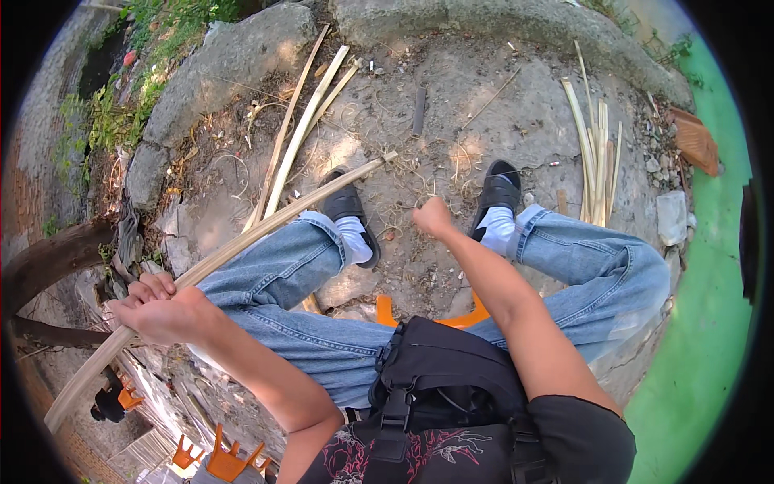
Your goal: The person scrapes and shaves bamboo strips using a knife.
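My left hand (161, 313) is closed around a long, pale bamboo strip (266, 229), palm up beside my left knee. The strip slants across my left thigh. Its far end lies above the ground between my feet, and its near end runs past my wrist to the lower left. My right hand (434, 218) makes a closed fist between my shins, a little right of the strip's far end and apart from it. Thin fibres show just beyond that fist. Whatever its fingers hold is hidden.
More bamboo strips (300, 133) lie beyond my left foot, and another bundle (598, 165) rests past my right knee. Fine shavings litter the ground around my sandals (498, 189). A rough stone curb (484, 24) borders the far side. Orange plastic chairs (230, 460) stand lower left.
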A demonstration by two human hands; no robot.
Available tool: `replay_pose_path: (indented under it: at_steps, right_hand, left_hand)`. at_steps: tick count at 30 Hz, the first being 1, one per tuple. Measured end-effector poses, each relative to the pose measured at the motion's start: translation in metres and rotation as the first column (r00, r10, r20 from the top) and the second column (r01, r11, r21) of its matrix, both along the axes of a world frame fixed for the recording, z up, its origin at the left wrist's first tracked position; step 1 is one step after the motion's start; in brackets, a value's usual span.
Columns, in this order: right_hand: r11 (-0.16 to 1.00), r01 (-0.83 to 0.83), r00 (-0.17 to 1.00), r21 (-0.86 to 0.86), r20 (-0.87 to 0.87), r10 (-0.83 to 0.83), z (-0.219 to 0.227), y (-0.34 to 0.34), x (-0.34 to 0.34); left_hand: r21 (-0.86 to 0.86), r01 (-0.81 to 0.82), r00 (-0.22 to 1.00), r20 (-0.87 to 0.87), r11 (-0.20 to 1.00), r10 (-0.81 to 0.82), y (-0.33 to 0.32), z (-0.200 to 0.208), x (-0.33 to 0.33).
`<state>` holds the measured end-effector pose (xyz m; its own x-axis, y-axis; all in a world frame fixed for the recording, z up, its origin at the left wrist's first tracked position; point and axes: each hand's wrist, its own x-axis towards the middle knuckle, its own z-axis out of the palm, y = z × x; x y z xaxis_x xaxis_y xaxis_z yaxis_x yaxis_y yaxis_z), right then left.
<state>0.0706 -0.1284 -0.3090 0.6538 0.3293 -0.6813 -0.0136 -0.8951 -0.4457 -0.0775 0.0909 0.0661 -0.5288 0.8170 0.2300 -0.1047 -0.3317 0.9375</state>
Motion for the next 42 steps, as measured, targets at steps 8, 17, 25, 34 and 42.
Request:
replay_pose_path:
  at_steps: [8, 17, 25, 34, 42]
  right_hand:
    - [0.996, -0.092, 0.995, 0.013, -0.029, 0.092, 0.038, 0.012, -0.001]
    - [0.994, -0.064, 0.997, -0.084, -0.054, 0.060, 0.019, -0.012, 0.004]
    - [0.990, -0.031, 0.995, -0.141, -0.094, 0.017, -0.008, 0.008, 0.018]
    - [0.997, -0.076, 0.994, 0.023, -0.078, 0.078, 0.026, -0.012, -0.010]
    - [0.994, -0.027, 0.999, -0.108, -0.044, 0.022, -0.003, -0.048, 0.001]
  left_hand:
    - [0.038, 0.121, 0.992, 0.022, 0.992, -0.122, -0.009, 0.003, 0.007]
    - [0.066, 0.153, 0.988, -0.011, 0.986, -0.153, -0.007, 0.001, 0.001]
    - [0.088, 0.170, 0.985, -0.039, 0.982, -0.167, -0.005, 0.002, 0.005]
    - [0.066, 0.089, 0.996, -0.002, 0.994, -0.089, 0.000, 0.000, -0.001]
    - [0.059, 0.122, 0.992, -0.041, 0.991, -0.120, 0.000, -0.001, 0.002]
